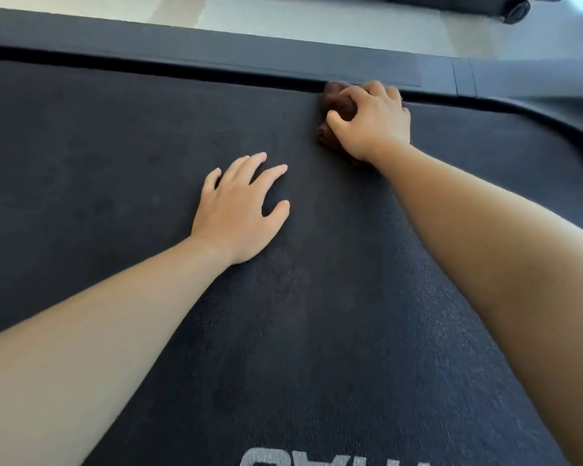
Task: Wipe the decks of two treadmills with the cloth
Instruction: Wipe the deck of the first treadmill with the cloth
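Note:
A black textured treadmill deck (115, 183) fills most of the head view. My right hand (374, 119) grips a bunched dark brown cloth (335, 102) and holds it against the deck's far edge, beside the side rail (216, 52). Most of the cloth is hidden under the hand. My left hand (239, 210) rests flat on the deck with its fingers spread, nearer to me and left of the cloth, holding nothing.
Beyond the dark side rail lies a pale floor (317, 21). At the top right stands a dark piece of equipment with a small wheel (515, 11). The deck's frame curves round at the right (572, 129). White lettering (317, 457) shows at the bottom edge.

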The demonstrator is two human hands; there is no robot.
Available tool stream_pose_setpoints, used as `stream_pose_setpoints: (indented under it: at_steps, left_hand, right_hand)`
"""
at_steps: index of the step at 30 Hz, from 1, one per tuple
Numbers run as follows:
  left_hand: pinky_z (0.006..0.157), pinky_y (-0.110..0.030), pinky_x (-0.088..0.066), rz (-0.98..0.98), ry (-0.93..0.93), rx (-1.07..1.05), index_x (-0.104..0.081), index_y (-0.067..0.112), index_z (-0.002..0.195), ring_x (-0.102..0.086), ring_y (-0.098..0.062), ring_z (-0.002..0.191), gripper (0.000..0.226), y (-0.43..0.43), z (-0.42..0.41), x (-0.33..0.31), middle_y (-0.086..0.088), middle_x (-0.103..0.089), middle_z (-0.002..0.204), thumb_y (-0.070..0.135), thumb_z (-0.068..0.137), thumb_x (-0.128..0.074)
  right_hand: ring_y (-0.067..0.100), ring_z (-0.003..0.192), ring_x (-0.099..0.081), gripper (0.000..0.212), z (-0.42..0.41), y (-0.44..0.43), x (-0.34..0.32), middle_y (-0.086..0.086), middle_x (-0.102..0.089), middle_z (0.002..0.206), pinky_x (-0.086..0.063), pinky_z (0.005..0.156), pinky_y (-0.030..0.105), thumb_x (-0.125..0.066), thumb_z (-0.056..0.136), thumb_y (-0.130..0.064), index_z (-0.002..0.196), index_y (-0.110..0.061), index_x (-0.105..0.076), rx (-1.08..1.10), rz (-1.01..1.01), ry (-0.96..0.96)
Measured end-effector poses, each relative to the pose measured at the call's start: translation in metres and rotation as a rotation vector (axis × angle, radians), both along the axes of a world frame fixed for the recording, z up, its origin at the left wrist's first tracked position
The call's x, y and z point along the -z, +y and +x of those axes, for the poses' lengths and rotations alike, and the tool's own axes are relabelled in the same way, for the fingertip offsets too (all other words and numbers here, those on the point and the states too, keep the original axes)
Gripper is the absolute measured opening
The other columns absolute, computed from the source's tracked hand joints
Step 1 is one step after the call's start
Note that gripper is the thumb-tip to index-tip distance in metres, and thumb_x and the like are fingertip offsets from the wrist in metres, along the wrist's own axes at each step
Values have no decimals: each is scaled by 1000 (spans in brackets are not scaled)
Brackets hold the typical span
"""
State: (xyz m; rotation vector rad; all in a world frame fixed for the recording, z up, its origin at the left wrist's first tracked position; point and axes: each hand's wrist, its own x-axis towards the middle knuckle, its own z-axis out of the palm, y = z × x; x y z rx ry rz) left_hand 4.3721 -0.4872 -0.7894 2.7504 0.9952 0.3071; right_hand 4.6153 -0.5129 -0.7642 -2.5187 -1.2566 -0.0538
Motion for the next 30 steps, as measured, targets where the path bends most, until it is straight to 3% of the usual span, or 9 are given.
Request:
stream_pose_setpoints:
  at_steps: [9, 16, 22, 26, 30]
  left_hand:
    - [114, -44, -8, -14, -28, 1, -34, 39, 139, -13, -10, 142, 54, 5, 1, 3, 7, -24, 153, 53, 86, -35]
    - [116, -44, -7, -87, -42, 32, -35, 29, 142, -14, -17, 144, 48, 2, -11, -3, 1, -23, 155, 40, 95, -37]
    - [115, -45, -12, -51, -17, 123, -33, 27, 143, -15, -21, 144, 50, 4, -54, 1, -1, -23, 155, 41, 95, -36]
    - [114, -45, -15, -27, -32, 188, -36, 25, 142, -19, -21, 142, 51, 13, -54, -3, -3, -27, 153, 40, 94, -39]
    - [116, -46, -7, -67, 8, 152, -30, 24, 145, -11, -21, 144, 53, 40, -44, -6, -3, -20, 156, 41, 95, -37]
  right_hand:
    - [29, 129, -32, 55, -14, -18, 5, 1, -43, 138, -32, 100, 47, -40, 84, -59, 129, -30, -50, -19, -21, -44]
    - [26, 131, -30, 48, -122, -117, 8, -4, -44, 139, -34, 103, 46, -46, 86, -56, 128, -33, -52, 7, 29, -26]
    - [26, 128, -36, 47, -226, -184, 6, -5, -48, 134, -37, 99, 46, -46, 84, -56, 123, -32, -56, -18, 65, -37]
    - [25, 129, -37, 47, -238, -178, 4, -6, -49, 134, -36, 101, 49, -48, 82, -55, 123, -33, -59, 17, 59, -26]
    - [26, 130, -36, 47, -212, -131, 4, -5, -49, 135, -35, 102, 51, -50, 82, -55, 123, -33, -58, 26, 79, -27]
